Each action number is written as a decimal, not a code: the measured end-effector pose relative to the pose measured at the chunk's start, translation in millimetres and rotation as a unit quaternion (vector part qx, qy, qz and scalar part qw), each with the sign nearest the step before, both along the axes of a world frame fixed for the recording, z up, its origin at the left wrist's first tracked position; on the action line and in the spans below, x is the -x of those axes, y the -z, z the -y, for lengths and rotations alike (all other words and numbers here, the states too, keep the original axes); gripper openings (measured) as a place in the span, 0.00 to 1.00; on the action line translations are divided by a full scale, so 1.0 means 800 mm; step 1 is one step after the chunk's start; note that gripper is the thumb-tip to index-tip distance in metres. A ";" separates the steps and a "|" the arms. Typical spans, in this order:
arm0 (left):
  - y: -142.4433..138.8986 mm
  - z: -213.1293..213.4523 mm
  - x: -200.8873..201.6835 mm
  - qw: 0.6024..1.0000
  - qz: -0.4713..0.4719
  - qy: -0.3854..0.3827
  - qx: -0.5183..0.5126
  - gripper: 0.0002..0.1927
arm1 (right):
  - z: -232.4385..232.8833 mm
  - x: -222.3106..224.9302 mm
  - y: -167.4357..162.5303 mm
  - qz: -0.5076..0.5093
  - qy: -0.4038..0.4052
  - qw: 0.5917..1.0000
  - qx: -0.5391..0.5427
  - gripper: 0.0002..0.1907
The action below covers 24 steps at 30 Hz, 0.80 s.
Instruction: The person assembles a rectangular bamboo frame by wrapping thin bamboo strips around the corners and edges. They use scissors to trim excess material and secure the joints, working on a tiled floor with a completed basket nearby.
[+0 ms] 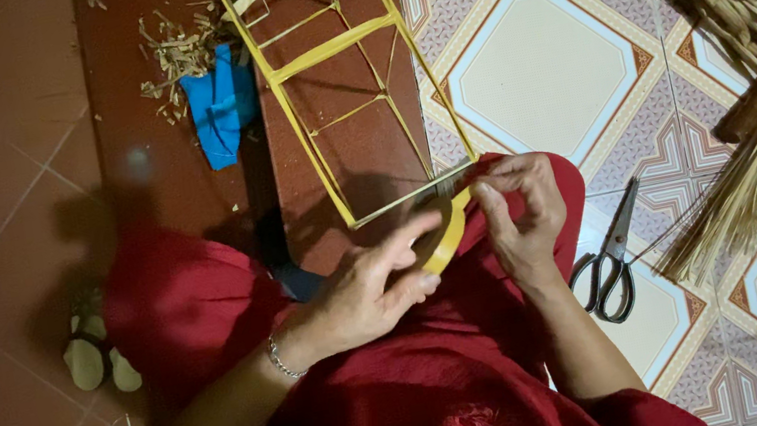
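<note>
A roll of yellow tape point(446, 236) is being held over the lap at the near corner of a tape-wrapped wire frame point(348, 96), the left hand point(366, 291) pinching the roll while the right hand point(522, 210) is closing its fingertips on the frame's corner. The wrapping step appears to be underway; the next move is calling for steady tension. Scissors point(608, 258) are lying just beside on the tiled floor point(539, 76).

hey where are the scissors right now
In the head view the scissors lie on the patterned tile floor, just right of the right hand and left of the dried straw bundle.
</note>
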<state>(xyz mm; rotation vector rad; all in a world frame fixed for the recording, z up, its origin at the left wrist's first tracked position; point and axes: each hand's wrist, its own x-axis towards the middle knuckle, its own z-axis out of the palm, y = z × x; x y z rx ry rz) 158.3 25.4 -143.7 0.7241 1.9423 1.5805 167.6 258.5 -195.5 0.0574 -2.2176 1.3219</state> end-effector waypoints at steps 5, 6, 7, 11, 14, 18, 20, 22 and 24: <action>-0.007 -0.019 0.017 0.996 0.047 -0.052 -0.050 0.29 | 0.005 0.018 0.011 -0.024 0.018 0.998 0.048 0.06; -0.008 -0.021 0.019 0.996 0.049 -0.054 -0.046 0.28 | 0.007 0.021 0.013 -0.028 0.023 0.998 0.051 0.06; -0.008 -0.024 0.021 0.996 0.052 -0.058 -0.045 0.28 | 0.008 0.023 0.016 -0.031 0.028 0.998 0.054 0.06; -0.007 -0.032 0.024 0.994 0.070 -0.076 -0.039 0.27 | 0.010 0.027 0.025 -0.014 0.034 0.994 0.099 0.06; -0.004 -0.030 0.022 0.995 0.060 -0.067 -0.042 0.26 | 0.008 0.027 0.033 0.006 0.013 0.986 0.164 0.06; -0.003 -0.030 0.015 0.994 0.067 -0.070 -0.040 0.25 | -0.006 0.031 0.041 0.032 -0.043 0.966 0.253 0.13; -0.006 -0.026 0.011 0.995 -0.051 -0.081 -0.032 0.25 | -0.015 0.034 0.045 0.072 -0.073 0.947 0.305 0.17; -0.009 -0.021 0.006 0.992 -0.094 -0.086 -0.026 0.26 | -0.025 0.036 0.049 0.122 -0.098 0.940 0.304 0.18; -0.010 -0.017 0.002 0.994 -0.060 -0.087 -0.022 0.28 | -0.034 0.039 0.053 0.146 -0.132 0.921 0.335 0.18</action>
